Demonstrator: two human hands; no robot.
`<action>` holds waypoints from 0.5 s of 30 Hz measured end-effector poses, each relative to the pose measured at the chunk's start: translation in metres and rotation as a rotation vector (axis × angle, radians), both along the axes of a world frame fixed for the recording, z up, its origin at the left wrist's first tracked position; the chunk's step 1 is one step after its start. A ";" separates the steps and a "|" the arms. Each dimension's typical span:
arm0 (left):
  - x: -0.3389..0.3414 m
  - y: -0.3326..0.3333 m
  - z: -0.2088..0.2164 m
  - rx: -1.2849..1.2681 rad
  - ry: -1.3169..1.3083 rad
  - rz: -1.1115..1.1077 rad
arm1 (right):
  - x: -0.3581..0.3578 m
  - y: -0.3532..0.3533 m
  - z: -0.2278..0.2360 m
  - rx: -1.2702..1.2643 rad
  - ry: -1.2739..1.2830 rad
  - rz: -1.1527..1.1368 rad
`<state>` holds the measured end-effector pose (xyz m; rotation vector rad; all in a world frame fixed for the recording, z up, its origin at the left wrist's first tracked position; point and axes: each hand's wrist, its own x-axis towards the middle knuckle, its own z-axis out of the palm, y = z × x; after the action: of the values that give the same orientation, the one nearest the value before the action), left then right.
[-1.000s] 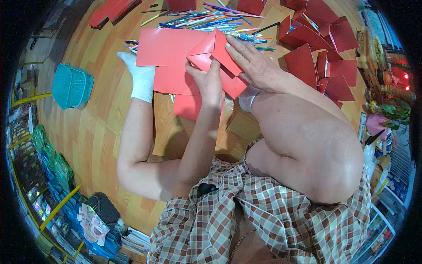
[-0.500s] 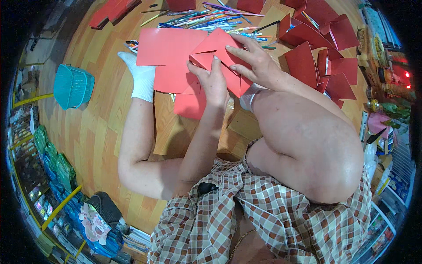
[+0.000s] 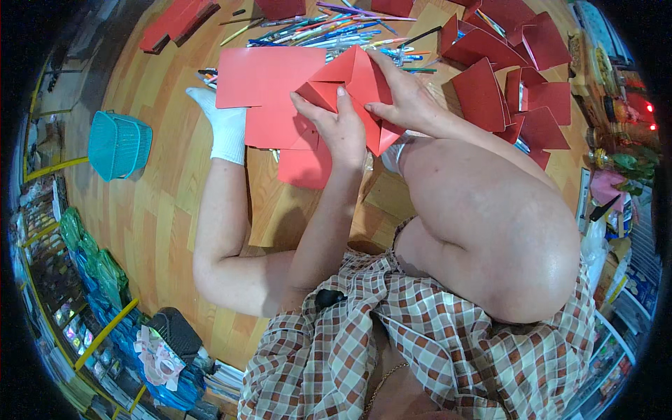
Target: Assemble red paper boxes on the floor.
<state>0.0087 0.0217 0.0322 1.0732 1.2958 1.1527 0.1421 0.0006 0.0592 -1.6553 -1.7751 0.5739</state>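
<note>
Between my hands is a red paper box (image 3: 355, 75), partly folded, with its flaps standing up and creased. My left hand (image 3: 337, 127) grips its near left side, the thumb pressed on the inner flap. My right hand (image 3: 407, 92) closes round the right side, fingers behind the paper and thumb in front. Flat red card sheets (image 3: 273, 77) lie overlapping under and left of it, in front of my white-socked foot (image 3: 227, 126).
Beyond the sheets spreads a heap of pens (image 3: 336, 29). Several folded red boxes (image 3: 479, 94) stand at the far right, some with pens inside. A teal basket (image 3: 120, 145) is on the wooden floor at left. Shelving (image 3: 42, 245) lines the left edge.
My right fingers have gone from lying spread over the paper to behind its right edge. The paper's flaps now stand higher, making it more box-like.
</note>
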 end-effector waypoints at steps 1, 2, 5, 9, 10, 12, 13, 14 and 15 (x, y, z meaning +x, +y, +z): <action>0.000 0.000 0.000 0.000 0.022 0.009 | 0.000 0.000 0.001 -0.041 -0.006 -0.009; 0.001 0.000 0.001 0.001 0.024 0.005 | 0.000 0.001 0.002 -0.082 -0.015 -0.022; 0.001 -0.001 0.000 0.027 -0.044 -0.020 | -0.001 0.002 0.003 -0.060 -0.065 -0.024; 0.001 0.001 -0.002 0.024 -0.060 -0.046 | -0.002 0.003 0.004 -0.037 -0.147 -0.060; 0.000 0.001 -0.002 0.033 -0.093 -0.057 | -0.002 0.004 0.004 -0.034 -0.136 -0.053; 0.000 0.002 0.000 0.035 -0.070 -0.057 | -0.002 0.004 0.004 -0.029 -0.123 -0.048; -0.001 0.001 0.002 0.036 -0.051 -0.048 | -0.002 0.004 0.004 -0.010 -0.119 -0.045; -0.001 0.001 0.004 0.036 -0.048 -0.049 | -0.003 0.004 0.004 -0.002 -0.111 -0.046; 0.000 0.001 0.006 0.022 -0.050 -0.046 | -0.003 0.004 0.004 0.010 -0.112 -0.041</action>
<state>0.0082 0.0226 0.0384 1.0780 1.2164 1.1550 0.1393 0.0047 0.0634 -1.7434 -1.8153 0.4612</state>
